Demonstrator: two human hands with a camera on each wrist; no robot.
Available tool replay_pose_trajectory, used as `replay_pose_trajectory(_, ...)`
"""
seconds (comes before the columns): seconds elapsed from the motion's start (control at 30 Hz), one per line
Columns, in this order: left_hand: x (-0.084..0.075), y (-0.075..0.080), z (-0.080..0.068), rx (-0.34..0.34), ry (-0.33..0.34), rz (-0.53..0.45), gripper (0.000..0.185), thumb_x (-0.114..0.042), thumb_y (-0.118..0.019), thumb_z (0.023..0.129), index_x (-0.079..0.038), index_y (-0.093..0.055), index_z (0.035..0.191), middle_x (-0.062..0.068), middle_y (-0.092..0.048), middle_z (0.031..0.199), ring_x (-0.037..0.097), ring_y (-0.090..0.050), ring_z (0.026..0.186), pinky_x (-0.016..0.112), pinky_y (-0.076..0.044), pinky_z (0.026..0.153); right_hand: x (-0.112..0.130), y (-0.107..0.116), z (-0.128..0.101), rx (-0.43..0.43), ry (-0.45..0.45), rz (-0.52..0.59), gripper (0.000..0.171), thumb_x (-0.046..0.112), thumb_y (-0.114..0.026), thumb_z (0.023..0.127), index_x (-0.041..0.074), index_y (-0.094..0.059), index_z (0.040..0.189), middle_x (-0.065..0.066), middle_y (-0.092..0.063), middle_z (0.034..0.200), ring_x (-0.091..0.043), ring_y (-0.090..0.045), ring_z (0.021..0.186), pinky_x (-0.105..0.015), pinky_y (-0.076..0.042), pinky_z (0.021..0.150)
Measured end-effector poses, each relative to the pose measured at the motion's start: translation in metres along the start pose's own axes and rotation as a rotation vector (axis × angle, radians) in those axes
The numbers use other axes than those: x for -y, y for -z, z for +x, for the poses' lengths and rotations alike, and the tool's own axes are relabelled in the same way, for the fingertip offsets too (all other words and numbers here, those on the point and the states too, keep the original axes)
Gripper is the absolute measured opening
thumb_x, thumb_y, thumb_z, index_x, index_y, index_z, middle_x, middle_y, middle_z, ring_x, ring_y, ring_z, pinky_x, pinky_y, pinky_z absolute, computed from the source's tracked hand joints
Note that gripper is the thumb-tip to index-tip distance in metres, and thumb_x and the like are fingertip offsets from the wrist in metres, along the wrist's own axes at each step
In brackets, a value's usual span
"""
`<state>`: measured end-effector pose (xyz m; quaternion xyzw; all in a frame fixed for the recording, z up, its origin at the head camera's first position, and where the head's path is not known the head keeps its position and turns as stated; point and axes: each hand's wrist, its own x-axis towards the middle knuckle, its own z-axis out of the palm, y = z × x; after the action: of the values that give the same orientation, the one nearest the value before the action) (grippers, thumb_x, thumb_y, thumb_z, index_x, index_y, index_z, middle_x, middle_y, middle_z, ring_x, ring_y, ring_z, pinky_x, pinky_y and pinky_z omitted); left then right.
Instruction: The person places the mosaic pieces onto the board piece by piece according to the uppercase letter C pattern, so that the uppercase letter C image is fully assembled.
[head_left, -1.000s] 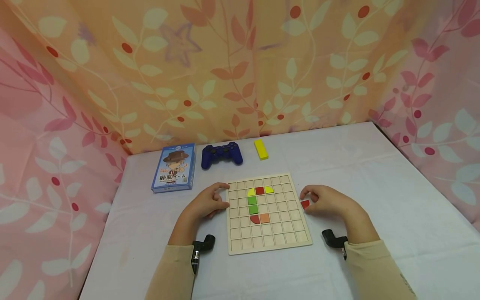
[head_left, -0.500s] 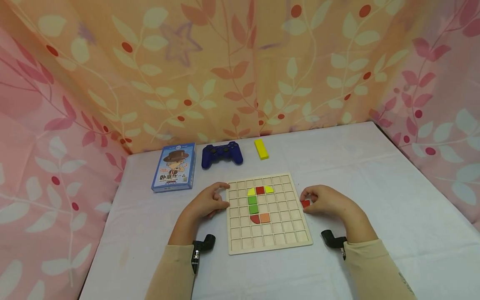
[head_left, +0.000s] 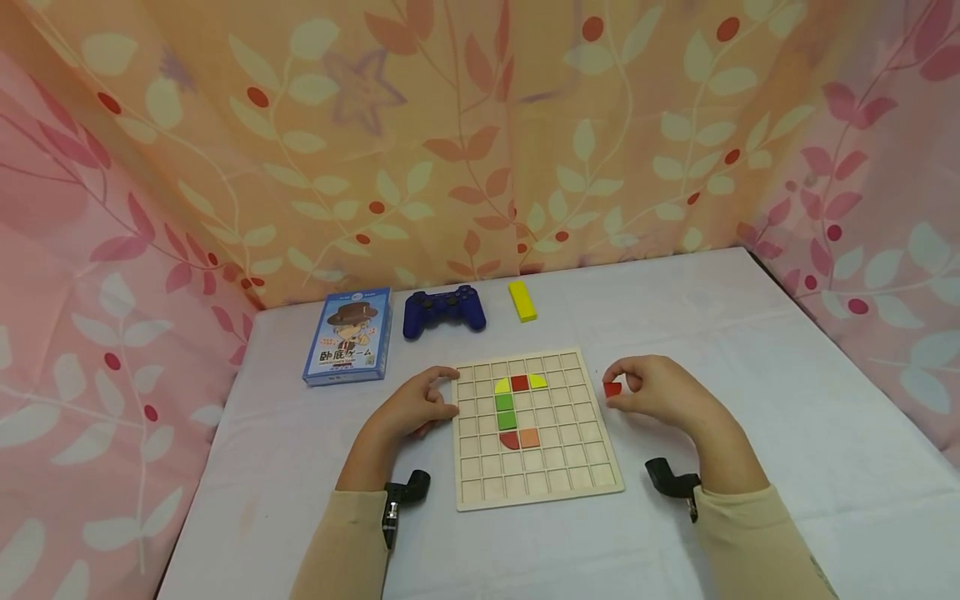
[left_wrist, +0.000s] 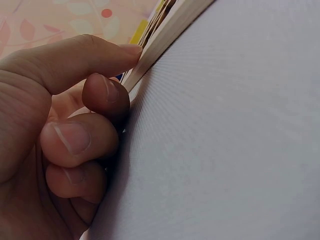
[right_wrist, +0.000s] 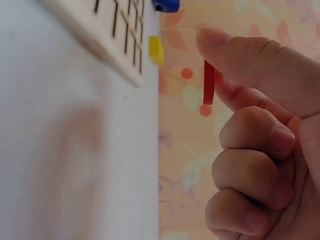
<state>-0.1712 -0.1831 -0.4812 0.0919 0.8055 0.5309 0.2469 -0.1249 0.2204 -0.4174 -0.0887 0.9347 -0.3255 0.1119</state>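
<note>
A square wooden grid board (head_left: pixel 558 479) lies on the white table. Set in its cells are a red square tile (head_left: pixel 520 382), two yellow rounded tiles (head_left: pixel 538 381), two green tiles (head_left: pixel 506 420), a red rounded tile (head_left: pixel 510 440) and an orange tile (head_left: pixel 529 437). My left hand (head_left: pixel 411 406) rests against the board's left edge with thumb and index finger, its other fingers bent. Right of the board, my right hand (head_left: pixel 660 390) pinches a small red tile (head_left: pixel 612 389) between thumb and index finger. The right wrist view shows this red tile (right_wrist: pixel 209 84) edge-on, raised above the table.
Behind the board lie a blue boxed card game (head_left: pixel 348 337), a dark blue game controller (head_left: pixel 445 312) and a yellow block (head_left: pixel 522 301). Floral curtains (head_left: pixel 480 133) enclose the table's back and sides.
My right hand has lifted a little and moved slightly away from me, carrying the red tile, which has also turned between the fingertips. The left hand and the board stay in place.
</note>
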Motion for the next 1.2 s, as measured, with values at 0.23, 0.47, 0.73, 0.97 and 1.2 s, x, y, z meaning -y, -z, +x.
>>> replay_pose_trajectory(0.23, 0.000, -0.001, 0.000, -0.003, -0.014, -0.001, 0.064, -0.010, -0.079, 0.089, -0.012, -0.050, 0.147, 0.004, -0.053, 0.060, 0.013, -0.038, 0.038, 0.028, -0.033, 0.040, 0.022, 0.003, -0.009, -0.053, 0.036, 0.008, 0.025, 0.020, -0.085, 0.083, 0.016, -0.073, 0.104, 0.001, -0.039, 0.067, -0.018, -0.039, 0.063, -0.031, -0.032, 0.055)
replay_pose_trajectory(0.47, 0.000, 0.000, 0.000, 0.002, 0.000, -0.001, 0.064, -0.009, -0.078, 0.090, -0.014, -0.050, 0.147, 0.002, -0.054, 0.059, 0.011, -0.039, 0.038, 0.026, -0.033, 0.040, 0.046, -0.004, -0.016, -0.038, 0.089, 0.005, 0.024, 0.023, -0.087, 0.081, 0.021, -0.073, 0.100, 0.002, -0.041, 0.069, -0.017, -0.040, 0.063, -0.031, -0.031, 0.055)
replay_pose_trajectory(0.73, 0.000, 0.000, 0.000, 0.008, -0.005, 0.000, 0.063, -0.009, -0.077, 0.090, -0.014, -0.049, 0.147, 0.002, -0.054, 0.059, 0.012, -0.040, 0.038, 0.027, -0.033, 0.040, 0.062, -0.025, -0.014, 0.016, 0.148, -0.054, 0.024, 0.023, -0.089, 0.079, 0.026, -0.074, 0.096, 0.007, -0.037, 0.064, -0.011, -0.036, 0.060, -0.029, -0.028, 0.056)
replay_pose_trajectory(0.97, 0.000, 0.000, -0.001, 0.004, -0.002, 0.003, 0.063, -0.010, -0.077, 0.090, -0.015, -0.050, 0.147, 0.002, -0.053, 0.059, 0.013, -0.039, 0.038, 0.027, -0.033, 0.040, 0.067, -0.052, -0.005, 0.062, 0.163, -0.126, 0.022, 0.028, -0.092, 0.076, 0.029, -0.074, 0.090, 0.008, -0.048, 0.066, -0.012, -0.045, 0.065, -0.031, -0.034, 0.059)
replay_pose_trajectory(1.2, -0.001, 0.000, 0.000, 0.000, 0.007, 0.010, 0.063, -0.011, -0.078, 0.090, -0.016, -0.050, 0.146, 0.002, -0.054, 0.059, 0.013, -0.039, 0.038, 0.027, -0.032, 0.040, 0.063, -0.071, 0.004, 0.060, 0.147, -0.164, 0.022, 0.023, -0.092, 0.073, 0.026, -0.076, 0.087, 0.012, -0.062, 0.079, -0.014, -0.051, 0.074, -0.036, -0.043, 0.067)
